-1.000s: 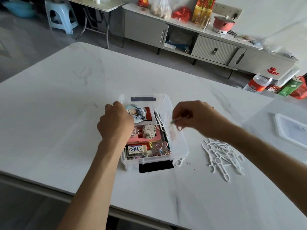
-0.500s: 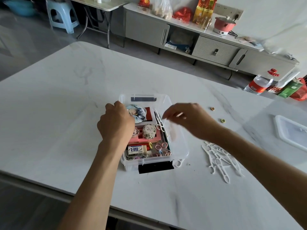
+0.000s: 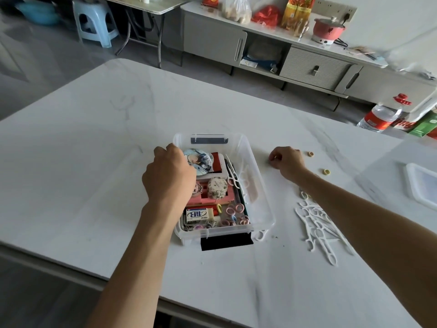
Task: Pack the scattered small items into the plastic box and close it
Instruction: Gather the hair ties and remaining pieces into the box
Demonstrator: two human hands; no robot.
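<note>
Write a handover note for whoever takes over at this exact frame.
Left hand grips the plastic box at its left wall. Right hand, on the table right of the box, seems to pinch a small ring.
Done: box partly filled, open.
Left: orange ring, yellow ring, white hangers, then the lid, lying far right.

My left hand (image 3: 169,176) curls over the left wall of the plastic box (image 3: 259,185), hiding that wall and whatever lies underneath. On my right hand (image 3: 287,163) the fingers are tucked under, with a yellowish speck at the tips, too small for me to call. My right forearm (image 3: 354,214) covers part of the white plastic pieces (image 3: 316,230). The lid (image 3: 423,185) is cut off at the right edge. The far end of the cabinet (image 3: 411,65) is smeared.
</note>
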